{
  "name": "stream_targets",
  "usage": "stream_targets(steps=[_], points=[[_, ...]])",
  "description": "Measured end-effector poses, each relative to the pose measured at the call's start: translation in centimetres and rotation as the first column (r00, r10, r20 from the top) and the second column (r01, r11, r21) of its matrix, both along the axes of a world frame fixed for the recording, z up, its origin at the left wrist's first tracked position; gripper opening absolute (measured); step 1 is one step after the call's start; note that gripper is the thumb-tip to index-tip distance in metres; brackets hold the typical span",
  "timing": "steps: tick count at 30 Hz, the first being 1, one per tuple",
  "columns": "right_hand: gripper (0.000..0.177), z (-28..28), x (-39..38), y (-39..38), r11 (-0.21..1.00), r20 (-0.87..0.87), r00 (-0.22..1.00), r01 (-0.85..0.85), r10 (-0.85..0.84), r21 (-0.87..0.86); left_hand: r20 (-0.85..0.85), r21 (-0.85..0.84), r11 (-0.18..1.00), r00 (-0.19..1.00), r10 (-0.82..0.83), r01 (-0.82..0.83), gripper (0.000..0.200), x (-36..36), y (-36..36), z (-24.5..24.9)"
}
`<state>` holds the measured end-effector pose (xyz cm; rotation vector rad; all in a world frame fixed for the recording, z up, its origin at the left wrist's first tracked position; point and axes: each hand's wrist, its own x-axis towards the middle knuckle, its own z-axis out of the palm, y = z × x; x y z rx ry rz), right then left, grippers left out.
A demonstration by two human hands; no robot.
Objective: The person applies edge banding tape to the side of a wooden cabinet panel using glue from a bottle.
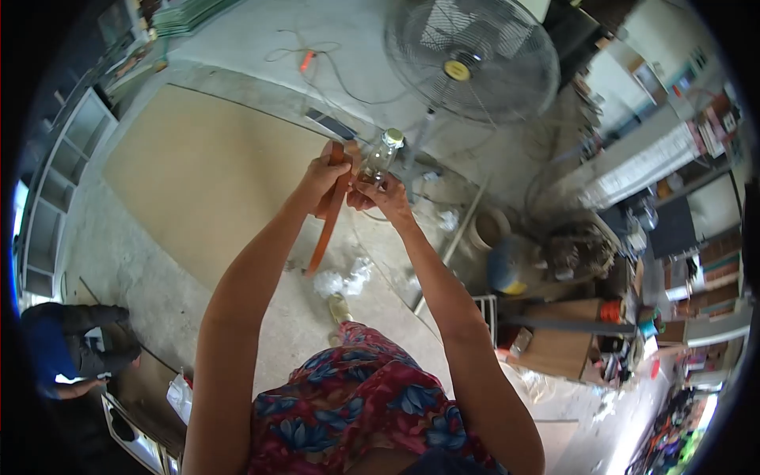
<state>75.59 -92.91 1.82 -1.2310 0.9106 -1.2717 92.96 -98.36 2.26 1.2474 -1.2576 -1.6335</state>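
My left hand is closed around a coiled orange-brown strip, whose loose end hangs down toward the floor. Beside it, my right hand grips the lower part of a clear bottle with a pale yellowish cap. The bottle is tilted, its cap pointing away from me. Both hands are close together in front of me, and part of the strip's coil lies between them. Some of my fingers are hidden behind the strip and the bottle.
A large floor fan stands ahead. A wide tan board lies on the floor to the left. Crumpled white plastic is near my foot. A bucket and a cluttered wooden workbench are at right. Another person is at lower left.
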Motion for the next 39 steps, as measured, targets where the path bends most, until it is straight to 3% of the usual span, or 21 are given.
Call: stream_targets(steps=[1,4,11,13,15,18,19,23,26,32,35,39], points=[[0.026,-0.4,1.7,-1.3,1.000,0.007,1.000,-0.017,0.017,-0.027,-0.016,-0.017,0.997,0.997,0.075,-0.075,0.028,1.3,-0.8,-0.1],[0.026,-0.8,5.7,-5.2,0.989,0.006,0.995,-0.104,0.104,0.110,0.023,-0.021,0.988,0.988,0.155,-0.154,0.028,5.7,-3.0,0.0],[0.023,-0.3,13.1,-11.1,0.975,-0.043,0.979,-0.195,0.201,0.102,-0.042,-0.004,0.966,0.966,0.257,-0.257,0.028,13.7,-6.8,0.8],[0.025,-2.8,15.2,-13.5,0.977,-0.074,0.978,-0.189,0.196,0.097,-0.046,0.014,0.963,0.961,0.271,-0.271,0.027,15.7,-8.4,1.2],[0.031,-3.7,17.2,-15.2,0.991,-0.146,0.982,-0.113,0.122,0.071,-0.063,-0.009,0.966,0.964,0.259,-0.260,0.026,17.8,-10.5,0.7],[0.032,-0.5,20.7,-16.0,0.981,-0.094,0.986,-0.125,0.140,0.147,-0.044,0.001,0.976,0.975,0.216,-0.216,0.025,21.7,-13.8,0.1],[0.028,-1.1,22.4,-17.2,0.997,-0.177,0.982,-0.054,0.063,0.055,-0.028,0.015,0.981,0.981,0.194,-0.194,0.024,23.1,-15.0,-0.1],[0.032,1.6,28.6,-19.4,0.986,-0.136,0.991,0.013,0.010,0.169,0.112,-0.081,0.991,0.987,0.116,-0.107,0.022,30.2,-21.2,-1.7],[0.038,0.9,31.9,-21.3,0.984,-0.178,0.980,0.115,-0.091,0.134,0.055,-0.082,0.991,0.992,0.114,-0.109,0.021,33.4,-23.9,-0.4],[0.032,1.4,35.9,-24.7,0.989,-0.211,0.972,0.120,-0.099,0.088,0.097,-0.175,0.981,0.991,0.097,-0.079,0.019,37.5,-28.3,-0.7],[0.034,2.5,37.6,-26.6,0.984,-0.207,0.977,0.079,-0.046,0.158,0.084,-0.166,0.984,0.994,0.075,-0.060,0.019,39.0,-29.6,0.6],[0.039,-0.5,39.7,-32.0,0.984,-0.318,0.947,0.103,-0.052,0.146,0.042,-0.138,0.988,0.996,0.080,-0.073,0.019,41.4,-33.2,0.3]])
